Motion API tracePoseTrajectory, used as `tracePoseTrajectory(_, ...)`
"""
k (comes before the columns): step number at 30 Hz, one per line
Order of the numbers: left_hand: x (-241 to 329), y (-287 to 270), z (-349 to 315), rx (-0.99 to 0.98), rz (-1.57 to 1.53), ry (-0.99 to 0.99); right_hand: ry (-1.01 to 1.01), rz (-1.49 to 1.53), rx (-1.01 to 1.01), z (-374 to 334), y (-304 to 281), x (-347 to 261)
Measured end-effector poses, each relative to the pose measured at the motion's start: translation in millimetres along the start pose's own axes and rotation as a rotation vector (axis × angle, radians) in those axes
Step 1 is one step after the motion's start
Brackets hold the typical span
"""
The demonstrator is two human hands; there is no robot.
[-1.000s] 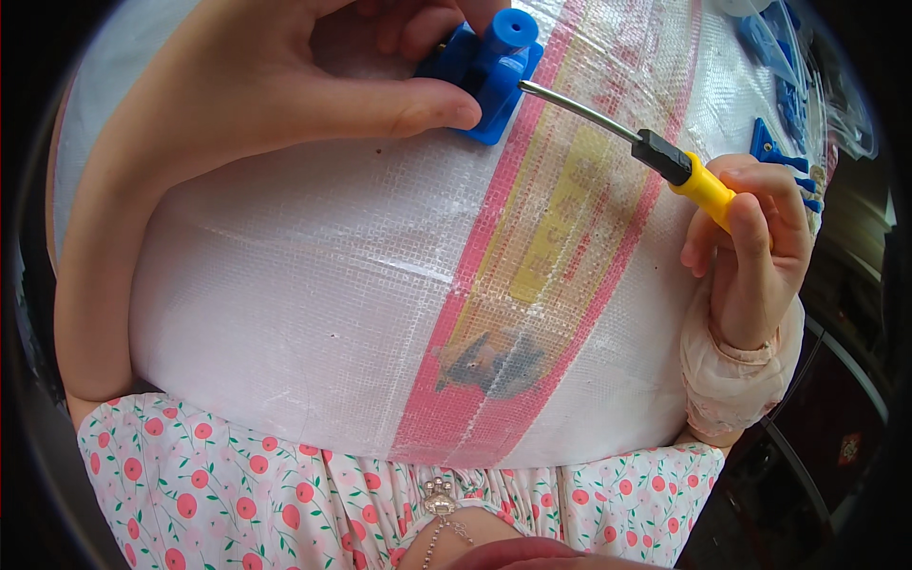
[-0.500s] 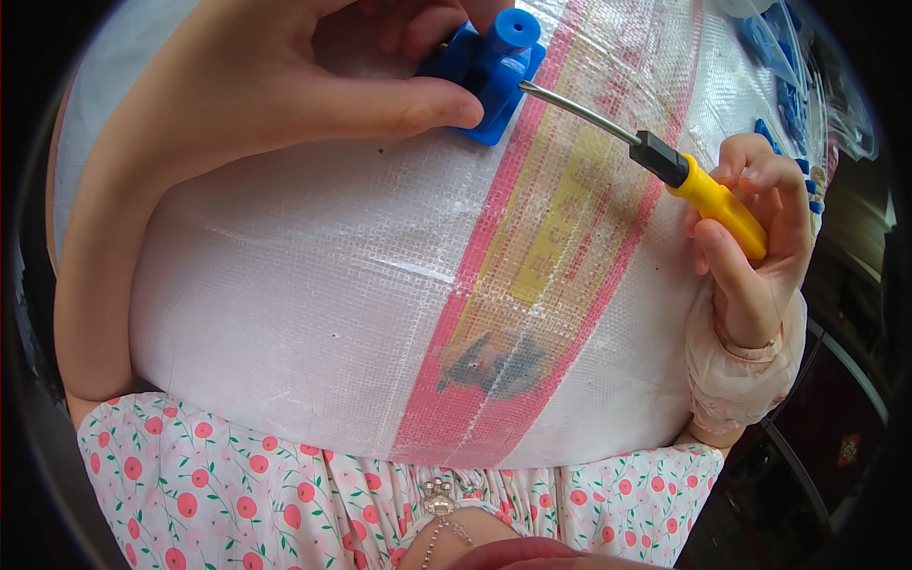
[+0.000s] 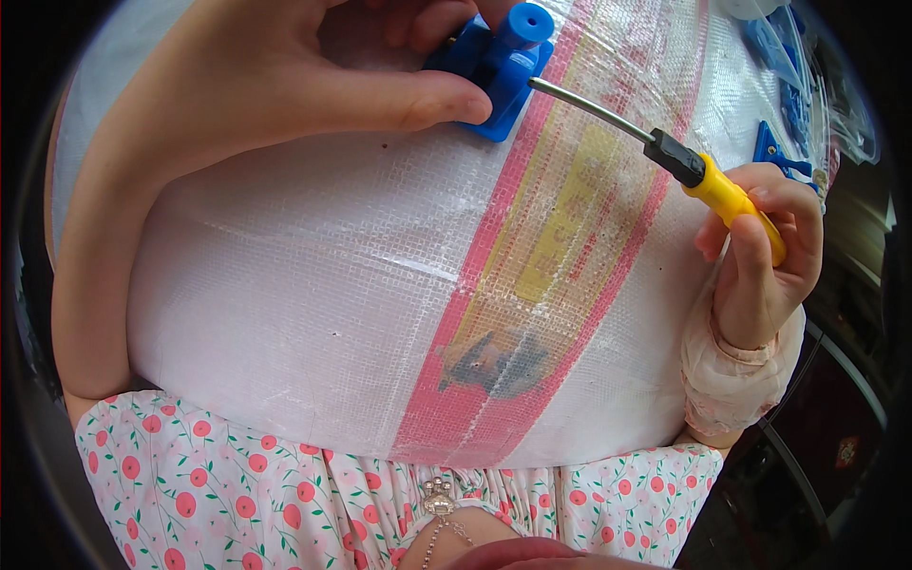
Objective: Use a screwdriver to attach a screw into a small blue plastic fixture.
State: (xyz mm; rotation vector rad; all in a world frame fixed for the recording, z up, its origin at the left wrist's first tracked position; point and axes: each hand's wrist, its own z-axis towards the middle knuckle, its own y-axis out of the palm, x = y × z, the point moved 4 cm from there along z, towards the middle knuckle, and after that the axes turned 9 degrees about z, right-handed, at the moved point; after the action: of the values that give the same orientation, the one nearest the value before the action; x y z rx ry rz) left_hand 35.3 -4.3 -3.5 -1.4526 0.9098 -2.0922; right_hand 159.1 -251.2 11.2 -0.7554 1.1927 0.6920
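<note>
My left hand (image 3: 370,81) grips a blue plastic part (image 3: 502,76) at the far middle, with the thumb along its near side. The part has a flat base and a round knob on top with a small hole in it. Some of it is hidden behind my fingers. On the right, my right hand (image 3: 768,252) is closed around the yellow handle of a screwdriver (image 3: 703,176). Its metal shaft points up and left, and the tip meets or nearly touches the right side of the blue part; I cannot tell which.
A white woven plastic sheet (image 3: 285,294) with a pink and yellow printed band covers the work surface. At the far right lie more blue plastic pieces (image 3: 781,152) and clear plastic bags (image 3: 841,114). A dark cabinet (image 3: 831,408) stands beyond the right edge.
The blue part and my left hand have shifted slightly right. The screwdriver handle has moved a little right and down, its grip in my right hand changed, showing more of a blue piece behind.
</note>
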Motion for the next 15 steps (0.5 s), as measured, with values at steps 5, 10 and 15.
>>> tracePoseTrajectory(5, 9.6, -4.0, 6.0, -0.021, 0.043, -0.01, 0.079, -0.022, 0.0, -4.0, -0.7, 0.2)
tracePoseTrajectory(10, 8.6, -3.3, 3.9, -0.01, 0.065, 0.009, -0.156, -0.173, -0.164, 3.8, 6.7, -2.6)
tracePoseTrajectory(15, 14.8, 0.3, 7.6, -0.039, 0.157, -0.052, -0.241, -0.199, -0.207, 5.7, 7.3, -4.2)
